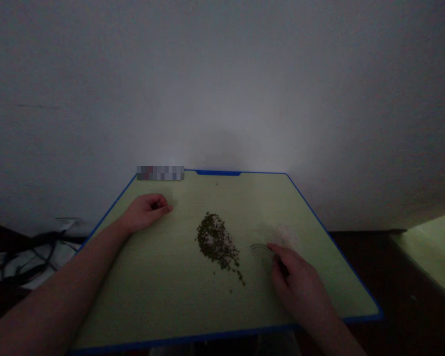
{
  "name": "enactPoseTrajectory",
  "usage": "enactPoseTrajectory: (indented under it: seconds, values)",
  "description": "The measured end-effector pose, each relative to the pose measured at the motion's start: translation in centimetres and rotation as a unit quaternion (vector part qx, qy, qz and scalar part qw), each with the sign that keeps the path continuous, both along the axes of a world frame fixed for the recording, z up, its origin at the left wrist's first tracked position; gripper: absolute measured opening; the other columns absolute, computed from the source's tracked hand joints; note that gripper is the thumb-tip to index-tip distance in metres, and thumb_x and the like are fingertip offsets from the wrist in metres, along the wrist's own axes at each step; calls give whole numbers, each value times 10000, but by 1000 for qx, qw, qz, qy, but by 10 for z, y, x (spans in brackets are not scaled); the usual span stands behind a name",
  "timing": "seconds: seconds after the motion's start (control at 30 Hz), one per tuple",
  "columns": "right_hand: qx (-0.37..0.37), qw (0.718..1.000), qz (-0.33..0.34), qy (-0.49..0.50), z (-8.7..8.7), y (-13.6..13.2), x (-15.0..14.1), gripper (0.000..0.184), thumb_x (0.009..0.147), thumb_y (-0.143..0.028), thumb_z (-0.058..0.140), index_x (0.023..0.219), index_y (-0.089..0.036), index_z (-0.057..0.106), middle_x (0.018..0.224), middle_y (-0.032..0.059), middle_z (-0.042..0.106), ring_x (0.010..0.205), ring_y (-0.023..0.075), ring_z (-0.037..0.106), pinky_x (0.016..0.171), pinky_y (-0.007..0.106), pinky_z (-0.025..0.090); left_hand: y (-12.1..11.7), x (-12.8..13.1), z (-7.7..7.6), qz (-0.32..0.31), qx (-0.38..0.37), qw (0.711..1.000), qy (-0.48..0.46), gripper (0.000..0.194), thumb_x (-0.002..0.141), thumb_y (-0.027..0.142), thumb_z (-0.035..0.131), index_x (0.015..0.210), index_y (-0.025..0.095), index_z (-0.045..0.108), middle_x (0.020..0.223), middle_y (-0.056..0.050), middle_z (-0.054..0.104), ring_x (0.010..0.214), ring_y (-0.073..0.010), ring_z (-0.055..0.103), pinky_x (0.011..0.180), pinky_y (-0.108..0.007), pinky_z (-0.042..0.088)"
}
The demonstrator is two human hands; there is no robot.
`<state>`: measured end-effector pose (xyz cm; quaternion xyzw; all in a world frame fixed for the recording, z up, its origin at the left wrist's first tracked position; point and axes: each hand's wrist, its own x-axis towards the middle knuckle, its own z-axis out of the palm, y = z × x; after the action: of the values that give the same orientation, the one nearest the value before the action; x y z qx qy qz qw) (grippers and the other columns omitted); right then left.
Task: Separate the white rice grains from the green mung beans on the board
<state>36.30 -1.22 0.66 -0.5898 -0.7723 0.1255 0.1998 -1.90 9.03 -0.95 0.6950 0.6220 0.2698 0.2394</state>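
My right hand [302, 279] is closed in a pinch on what look like thin curved tweezers [260, 246], whose tips point left, just above the table. Left of them lies a loose heap of small dark green grains mixed with pale ones [215, 240], trailing off toward the lower right. Beyond my right fingertips is a faint patch of pale grains [286, 235]. My left hand [146, 212] rests on the table's left side, fingers curled and thumb against them, with nothing visible in it.
The pale table top [163, 296] has a blue edge and stands against a grey wall [222, 89]. A blurred-out strip [160, 173] lies at the back left corner. Dark cables [40, 257] hang at the left; another pale surface [437, 252] is at the right.
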Motion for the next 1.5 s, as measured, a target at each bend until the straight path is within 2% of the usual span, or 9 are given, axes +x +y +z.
enactPoseTrajectory:
  seconds: [0.13, 0.27, 0.53, 0.63, 0.87, 1.03, 1.23, 1.5]
  values:
    - [-11, 999, 35, 13, 1, -3, -14, 375, 815, -143, 403, 1147, -115, 574, 1079, 122, 652, 958, 213, 622, 857, 363, 498, 0, 0, -1, -1, -2, 1000, -7, 282, 711, 440, 543, 623, 173, 523, 555, 39, 440, 529, -104, 423, 504, -223, 341]
    - [-5, 1000, 16, 9, 0, 1, -20, 380, 803, -128, 406, 1138, -101, 583, 1055, 134, 661, 920, 226, 634, 829, 376, 508, -1, 0, -1, 4, -5, 1000, -12, 285, 713, 443, 545, 631, 171, 523, 561, 38, 435, 531, -101, 419, 501, -219, 343]
    - [33, 996, -77, -27, -1, 25, 15, 358, 810, -209, 446, 1121, -118, 598, 1061, 143, 664, 931, 261, 636, 836, 419, 493, 0, -2, -1, -9, 3, 1000, -1, 276, 724, 436, 541, 638, 174, 525, 570, 36, 447, 546, -105, 429, 513, -220, 344]
    - [37, 995, -89, -27, 2, 29, 17, 362, 811, -225, 449, 1123, -118, 598, 1033, 145, 673, 911, 263, 643, 803, 412, 503, 0, -1, -1, -7, 4, 1000, 3, 275, 723, 432, 539, 628, 175, 515, 562, 40, 438, 538, -103, 421, 513, -222, 340]
    - [18, 1000, -14, 3, 5, 26, -11, 368, 823, -182, 424, 1147, -114, 584, 1004, 121, 682, 881, 225, 643, 787, 361, 506, -1, 0, 1, -3, 8, 1000, 19, 274, 720, 436, 542, 638, 175, 531, 574, 31, 461, 556, -112, 441, 531, -230, 353]
    - [31, 999, -34, 3, 1, 29, 2, 360, 817, -181, 438, 1137, -130, 593, 1037, 127, 673, 898, 235, 640, 819, 395, 495, -1, 0, 1, -4, -1, 1000, 5, 266, 714, 430, 542, 635, 176, 529, 572, 29, 465, 557, -114, 445, 526, -229, 355]
    - [13, 996, 76, 41, 1, 22, 1, 381, 821, -124, 410, 1162, -167, 575, 1054, 96, 653, 950, 204, 603, 869, 381, 470, 0, -1, -1, -8, -3, 1000, -3, 269, 711, 437, 546, 643, 178, 531, 566, 34, 453, 543, -107, 428, 507, -220, 342]
    - [-12, 993, 113, 36, 1, 17, -4, 397, 810, -92, 403, 1163, -162, 570, 1008, 89, 643, 928, 196, 585, 852, 368, 467, 1, -3, -3, -10, -7, 1000, -8, 273, 716, 435, 544, 637, 174, 524, 567, 36, 445, 542, -103, 420, 508, -218, 340]
